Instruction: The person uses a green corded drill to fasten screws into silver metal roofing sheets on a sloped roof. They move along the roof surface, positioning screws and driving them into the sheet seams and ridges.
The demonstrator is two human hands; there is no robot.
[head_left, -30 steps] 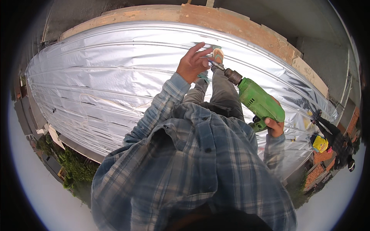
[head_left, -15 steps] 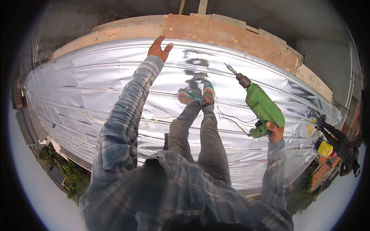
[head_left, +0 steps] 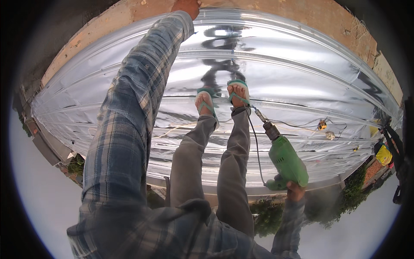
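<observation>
My right hand (head_left: 296, 190) grips a green corded power drill (head_left: 288, 162) by its handle. The drill's metal chuck and thin bit point up and away, the bit's tip appearing close beside my right foot. A dark cord (head_left: 257, 151) runs from the drill handle up toward my feet. My left arm stretches far forward, and my left hand (head_left: 186, 6) is at the brown board edge (head_left: 241, 5) beyond the roof. The top of the picture cuts off its fingers. Under my feet lies the shiny silver ribbed roof sheeting (head_left: 276, 80).
My feet stand in green-strapped flip-flops (head_left: 239, 93) on the sheeting. A yellow-and-black small object (head_left: 321, 125) lies among cables at the right. Farther right are a yellow bag-like thing (head_left: 384, 154) and a dark-clothed person (head_left: 394, 146). Trees (head_left: 332, 207) show below the roof's near edge.
My view has tilted, so the board edge now sits higher in the picture. My feet have shifted apart. The drill has come lower and nearer my legs, and my left hand has reached the board.
</observation>
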